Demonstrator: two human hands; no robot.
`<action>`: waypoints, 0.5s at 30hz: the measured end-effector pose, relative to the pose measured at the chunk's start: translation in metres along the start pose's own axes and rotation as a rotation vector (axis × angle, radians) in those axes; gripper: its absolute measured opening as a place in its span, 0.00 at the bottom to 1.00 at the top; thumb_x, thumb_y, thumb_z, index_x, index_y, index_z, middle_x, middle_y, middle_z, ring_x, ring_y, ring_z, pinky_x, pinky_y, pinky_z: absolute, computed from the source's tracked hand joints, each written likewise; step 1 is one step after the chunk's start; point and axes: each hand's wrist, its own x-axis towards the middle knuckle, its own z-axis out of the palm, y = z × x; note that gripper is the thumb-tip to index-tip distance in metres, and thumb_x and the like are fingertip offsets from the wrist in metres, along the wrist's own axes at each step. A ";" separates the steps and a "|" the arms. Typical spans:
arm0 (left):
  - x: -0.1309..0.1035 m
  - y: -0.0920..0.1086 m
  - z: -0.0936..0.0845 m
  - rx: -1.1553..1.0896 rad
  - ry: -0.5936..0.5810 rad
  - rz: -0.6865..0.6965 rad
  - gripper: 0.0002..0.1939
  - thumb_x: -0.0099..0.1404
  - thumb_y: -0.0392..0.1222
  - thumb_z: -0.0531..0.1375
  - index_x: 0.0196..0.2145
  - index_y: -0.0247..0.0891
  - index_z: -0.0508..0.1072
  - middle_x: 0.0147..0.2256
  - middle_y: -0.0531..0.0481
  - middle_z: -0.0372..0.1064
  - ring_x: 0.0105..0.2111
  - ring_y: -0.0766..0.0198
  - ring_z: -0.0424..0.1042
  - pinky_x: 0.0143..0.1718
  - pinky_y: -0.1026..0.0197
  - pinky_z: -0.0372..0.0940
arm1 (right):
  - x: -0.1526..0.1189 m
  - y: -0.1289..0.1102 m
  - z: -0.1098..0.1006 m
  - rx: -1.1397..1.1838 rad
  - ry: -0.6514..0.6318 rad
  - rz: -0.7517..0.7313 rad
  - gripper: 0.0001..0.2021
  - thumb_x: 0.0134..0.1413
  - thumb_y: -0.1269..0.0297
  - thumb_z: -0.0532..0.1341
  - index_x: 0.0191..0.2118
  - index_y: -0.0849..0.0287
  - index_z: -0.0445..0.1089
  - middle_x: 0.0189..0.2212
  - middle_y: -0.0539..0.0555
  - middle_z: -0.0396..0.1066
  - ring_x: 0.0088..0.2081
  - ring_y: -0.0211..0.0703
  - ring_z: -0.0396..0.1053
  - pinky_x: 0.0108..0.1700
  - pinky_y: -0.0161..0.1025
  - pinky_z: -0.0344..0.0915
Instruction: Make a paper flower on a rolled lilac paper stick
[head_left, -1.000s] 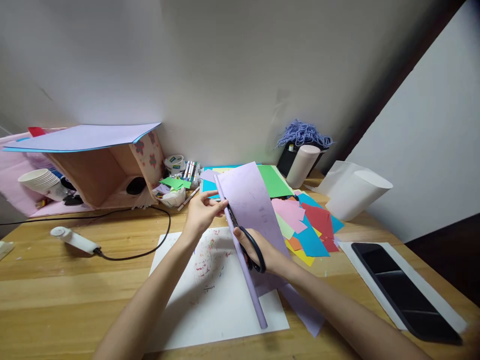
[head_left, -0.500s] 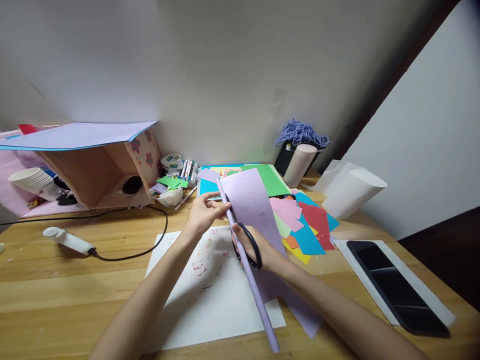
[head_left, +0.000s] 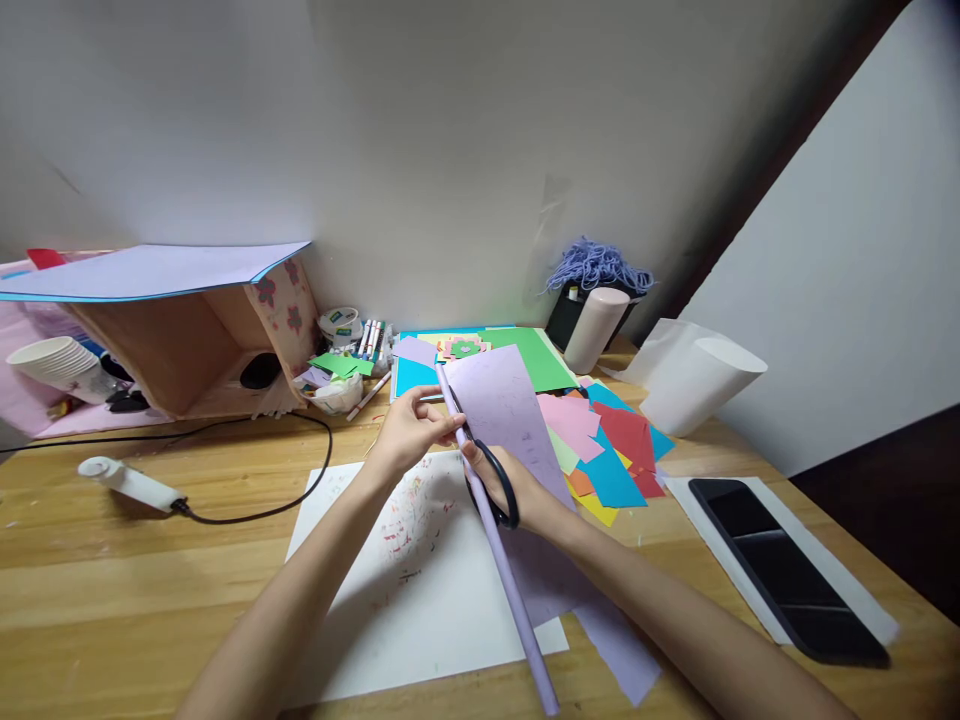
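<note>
My left hand pinches a thin rolled tube of purple paper near its upper end. Flat purple paper spreads to the right of the tube. Black-handled scissors are in my right hand, with the fingers through the loops. Their blades lie along the tube's right side beside my left fingertips, partly hidden behind the tube. Below both hands rests a white sheet with coloured marks on it. A torn-edged purple piece hangs under my right forearm.
Coloured paper scraps and a black phone lie to the right. Behind them stand a pale cylinder and a white paper roll. A cardboard box, markers and a corded white device are on the left.
The upper edge of the purple paper has dropped slightly, showing more of the green paper flower behind. The torn purple piece has shifted down and right. Both hands keep their holds.
</note>
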 end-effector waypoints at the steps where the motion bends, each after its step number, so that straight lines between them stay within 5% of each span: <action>1: 0.000 0.000 0.000 -0.001 0.004 0.001 0.36 0.39 0.45 0.70 0.43 0.26 0.63 0.15 0.57 0.66 0.16 0.68 0.68 0.22 0.66 0.65 | 0.000 0.001 0.000 -0.015 0.012 0.000 0.30 0.51 0.36 0.40 0.22 0.59 0.58 0.15 0.48 0.56 0.20 0.37 0.56 0.22 0.33 0.53; 15: 0.000 -0.007 0.006 0.013 -0.013 -0.035 0.36 0.40 0.44 0.69 0.45 0.26 0.64 0.16 0.57 0.67 0.17 0.68 0.67 0.24 0.65 0.66 | 0.005 0.005 -0.001 0.087 0.056 -0.018 0.29 0.48 0.35 0.44 0.20 0.58 0.56 0.16 0.48 0.53 0.20 0.36 0.53 0.21 0.34 0.57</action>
